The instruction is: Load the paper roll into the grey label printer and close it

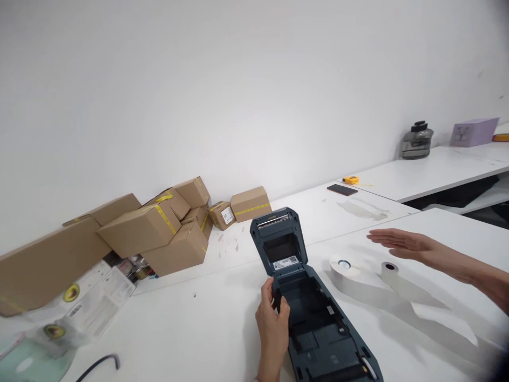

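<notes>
A dark label printer (314, 318) lies on the white table with its lid (278, 241) raised, so its hollow inside shows. My left hand (272, 323) grips the printer's left side wall near the hinge, thumb over the edge. To the right of the printer sits a roll of white labels (345, 265), its strip partly unwound. Beside it a smaller paper roll on a dark core (389, 273) trails a loose strip. Above these rolls hovers my right hand (405, 244), fingers stretched out flat, with nothing in it.
Several cardboard boxes (139, 231) are heaped at the back left, with plastic-wrapped packets (95, 307) in front. A dark cable (99, 363) lies at the near left. Toward the back right are a phone (342, 189), a yellow tape measure (350, 180), a grey bottle (417, 142) and a purple box (475, 132).
</notes>
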`<state>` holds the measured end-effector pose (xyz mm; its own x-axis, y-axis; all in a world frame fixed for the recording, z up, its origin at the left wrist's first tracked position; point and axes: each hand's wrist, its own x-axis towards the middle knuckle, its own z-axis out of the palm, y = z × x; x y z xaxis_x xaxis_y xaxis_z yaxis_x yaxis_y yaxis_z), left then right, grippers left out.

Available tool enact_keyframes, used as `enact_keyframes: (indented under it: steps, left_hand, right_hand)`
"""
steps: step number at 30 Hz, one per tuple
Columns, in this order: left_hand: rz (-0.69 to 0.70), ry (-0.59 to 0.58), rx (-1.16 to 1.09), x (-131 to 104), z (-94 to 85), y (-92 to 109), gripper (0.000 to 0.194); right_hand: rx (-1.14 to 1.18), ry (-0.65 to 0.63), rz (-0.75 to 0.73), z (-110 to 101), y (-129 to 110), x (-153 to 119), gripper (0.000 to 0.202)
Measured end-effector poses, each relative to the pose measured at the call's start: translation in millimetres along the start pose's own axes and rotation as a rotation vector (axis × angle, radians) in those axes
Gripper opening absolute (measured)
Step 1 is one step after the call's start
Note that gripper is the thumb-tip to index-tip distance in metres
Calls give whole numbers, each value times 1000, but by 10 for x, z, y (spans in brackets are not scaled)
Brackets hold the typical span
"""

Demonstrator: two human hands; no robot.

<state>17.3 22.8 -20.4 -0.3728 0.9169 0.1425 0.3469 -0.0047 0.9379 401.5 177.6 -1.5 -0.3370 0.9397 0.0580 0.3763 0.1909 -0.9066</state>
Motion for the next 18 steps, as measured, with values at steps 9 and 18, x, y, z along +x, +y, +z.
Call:
enact_keyframes:
  steps: [9,18]
  left_hand:
    - [72,-66,5,20,-64,-2,44]
    - [95,-62,19,31,-68,-74,42]
  right_hand:
    - [-384,-447,-19,623,-301,417,84]
    - [-109,-320,-20,744,-566,199,64]
